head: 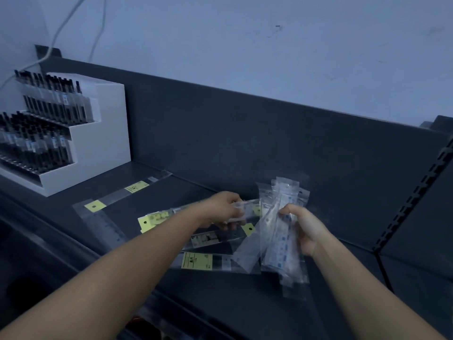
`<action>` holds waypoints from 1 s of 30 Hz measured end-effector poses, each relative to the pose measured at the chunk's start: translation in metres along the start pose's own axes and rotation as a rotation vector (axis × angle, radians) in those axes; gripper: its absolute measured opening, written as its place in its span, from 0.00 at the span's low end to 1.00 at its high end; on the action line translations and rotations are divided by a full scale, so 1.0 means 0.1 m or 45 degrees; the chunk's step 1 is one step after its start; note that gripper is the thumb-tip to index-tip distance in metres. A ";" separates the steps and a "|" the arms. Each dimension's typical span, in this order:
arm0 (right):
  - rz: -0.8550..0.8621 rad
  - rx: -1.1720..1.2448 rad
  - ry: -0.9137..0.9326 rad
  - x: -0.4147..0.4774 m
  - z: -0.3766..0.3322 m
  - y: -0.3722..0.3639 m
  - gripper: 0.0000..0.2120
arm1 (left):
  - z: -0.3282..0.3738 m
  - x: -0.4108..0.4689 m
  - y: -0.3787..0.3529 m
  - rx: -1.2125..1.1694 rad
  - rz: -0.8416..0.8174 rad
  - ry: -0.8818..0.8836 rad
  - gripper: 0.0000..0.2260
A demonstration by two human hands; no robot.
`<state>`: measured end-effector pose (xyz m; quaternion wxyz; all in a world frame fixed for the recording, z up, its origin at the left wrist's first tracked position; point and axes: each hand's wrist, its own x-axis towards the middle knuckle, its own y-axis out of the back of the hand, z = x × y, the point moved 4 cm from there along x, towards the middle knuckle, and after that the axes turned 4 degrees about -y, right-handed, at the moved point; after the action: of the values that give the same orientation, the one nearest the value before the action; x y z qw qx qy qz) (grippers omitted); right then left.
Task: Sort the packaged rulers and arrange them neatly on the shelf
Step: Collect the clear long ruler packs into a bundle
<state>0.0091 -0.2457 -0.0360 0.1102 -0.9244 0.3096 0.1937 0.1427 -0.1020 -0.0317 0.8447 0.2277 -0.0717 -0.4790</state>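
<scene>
While right hand (305, 230) grips a fanned bundle of clear packaged rulers (279, 231) and left hand (225, 209) pinches one pack above loose rulers (196, 238) on the shelf (245, 303): slick sleeves may slip, scattering.

Bare shelf (220, 303) before scattered rulers (196, 261).

Dim, bluish, soft light — wide-angle bending at the edges, slight blur, faint sheen on clear packets (282, 231).
</scene>
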 end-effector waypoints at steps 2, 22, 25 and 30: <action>-0.024 0.077 0.003 0.06 0.01 -0.07 0.12 | 0.06 -0.05 -0.11 -0.115 -0.008 0.001 0.07; -0.087 0.053 -0.016 0.14 0.04 -0.34 0.03 | -0.49 -0.27 0.95 0.871 0.397 0.355 0.18; -0.088 0.052 -0.014 0.14 0.05 -0.28 0.04 | -0.35 -0.30 1.16 0.868 0.563 0.292 0.15; -0.103 0.067 -0.028 0.15 0.04 -0.25 0.07 | -0.27 -0.30 1.38 0.632 0.705 0.216 0.04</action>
<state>0.0342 -0.2329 -0.0440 0.1455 -0.9307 0.2759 0.1909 0.2433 -0.0074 0.0097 0.8642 0.4363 -0.1742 -0.1802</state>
